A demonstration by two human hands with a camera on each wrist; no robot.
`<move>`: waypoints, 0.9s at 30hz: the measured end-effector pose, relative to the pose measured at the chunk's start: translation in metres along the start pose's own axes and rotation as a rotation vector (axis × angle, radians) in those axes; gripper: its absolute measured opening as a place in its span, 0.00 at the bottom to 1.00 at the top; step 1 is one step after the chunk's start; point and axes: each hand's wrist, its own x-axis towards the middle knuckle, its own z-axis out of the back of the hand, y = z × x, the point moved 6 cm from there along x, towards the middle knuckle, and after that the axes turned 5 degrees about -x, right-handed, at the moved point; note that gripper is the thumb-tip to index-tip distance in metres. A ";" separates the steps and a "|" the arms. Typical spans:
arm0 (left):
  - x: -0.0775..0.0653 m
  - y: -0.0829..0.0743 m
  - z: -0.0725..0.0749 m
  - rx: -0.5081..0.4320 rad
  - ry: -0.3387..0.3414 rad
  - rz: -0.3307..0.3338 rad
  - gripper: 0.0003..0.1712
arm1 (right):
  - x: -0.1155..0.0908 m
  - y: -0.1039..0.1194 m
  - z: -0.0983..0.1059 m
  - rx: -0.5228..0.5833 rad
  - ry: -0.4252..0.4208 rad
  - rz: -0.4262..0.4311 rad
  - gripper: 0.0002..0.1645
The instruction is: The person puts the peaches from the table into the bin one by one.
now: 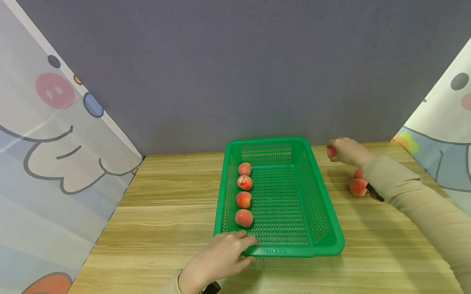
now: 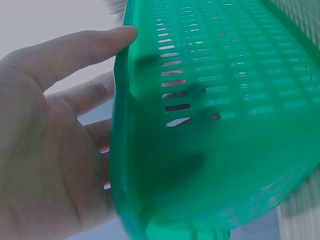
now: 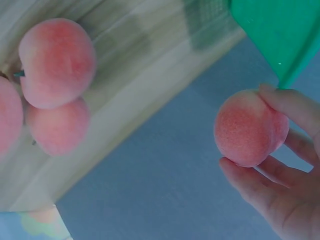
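Note:
In the head view a green plastic basket (image 1: 334, 247) with slotted walls stands on the table. Along its left wall runs a column of several peaches (image 1: 243, 200). My left hand (image 1: 221, 255) grips the basket's near rim by the left corner; in the left wrist view the thumb (image 2: 82, 52) lies against the rim, with the other fingers on its far side. Beyond the basket's right side, my right hand (image 1: 348, 151) holds a peach (image 3: 247, 129) up between thumb and fingers. Three loose peaches (image 3: 59, 62) lie on the table, partly hidden by the right sleeve in the head view.
The wood-grain table (image 1: 164, 214) ends at a grey-purple wall panel (image 1: 233, 69) behind the basket. Cartoon-printed sheets (image 1: 30, 171) stand at the left and right sides. A black wrist strap (image 1: 374, 192) shows beside the loose peaches.

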 end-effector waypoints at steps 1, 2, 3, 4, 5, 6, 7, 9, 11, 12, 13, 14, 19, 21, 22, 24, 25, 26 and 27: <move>0.000 0.000 0.000 0.000 0.000 0.000 0.12 | 0.000 0.001 0.003 -0.010 -0.003 0.004 0.17; 0.000 0.000 0.000 0.001 -0.001 0.000 0.12 | 0.000 0.003 0.005 -0.018 -0.004 0.009 0.18; 0.000 0.000 0.000 0.000 -0.001 0.001 0.12 | 0.001 0.003 0.007 -0.028 -0.003 0.010 0.19; 0.000 0.000 0.000 -0.001 0.000 0.001 0.12 | 0.001 0.004 0.009 -0.035 0.001 0.010 0.19; 0.000 0.000 0.000 -0.003 0.001 0.002 0.12 | 0.002 0.005 0.011 -0.038 0.003 0.011 0.19; 0.000 0.000 0.000 -0.005 0.001 0.002 0.12 | 0.002 0.007 0.014 -0.041 0.006 0.011 0.20; 0.000 0.000 0.000 -0.005 0.001 0.002 0.12 | 0.002 0.008 0.016 -0.045 0.006 0.014 0.20; 0.000 0.000 0.001 -0.007 -0.002 -0.001 0.12 | 0.003 0.011 0.019 -0.048 0.008 0.020 0.20; 0.000 0.000 0.001 -0.010 -0.003 -0.003 0.12 | 0.004 0.013 0.022 -0.055 0.010 0.023 0.21; 0.001 0.000 0.001 -0.011 -0.004 -0.003 0.12 | 0.004 0.014 0.023 -0.058 0.011 0.025 0.21; 0.001 0.000 0.001 -0.012 -0.004 -0.004 0.12 | 0.004 0.015 0.025 -0.061 0.012 0.023 0.21; 0.001 0.000 0.001 -0.012 -0.004 -0.004 0.12 | 0.005 0.016 0.025 -0.062 0.016 0.022 0.21; 0.001 0.000 0.001 -0.009 0.004 0.003 0.12 | 0.008 0.023 0.032 -0.064 0.021 0.028 0.22; 0.001 0.000 0.001 -0.005 0.005 0.005 0.12 | 0.009 0.027 0.035 -0.064 0.007 0.044 0.21; 0.001 0.000 0.001 -0.006 0.006 0.005 0.12 | 0.010 0.029 0.037 -0.064 -0.003 0.049 0.21; 0.001 0.000 0.001 -0.003 0.008 0.007 0.12 | 0.011 0.033 0.040 -0.064 -0.019 0.059 0.20; 0.001 0.000 0.001 -0.003 0.008 0.007 0.12 | 0.012 0.036 0.042 -0.063 -0.025 0.062 0.20; 0.001 0.000 0.001 -0.003 0.007 0.006 0.12 | 0.013 0.038 0.043 -0.064 -0.030 0.068 0.19; 0.001 0.000 0.001 -0.002 0.007 0.005 0.12 | 0.014 0.040 0.044 -0.065 -0.031 0.068 0.20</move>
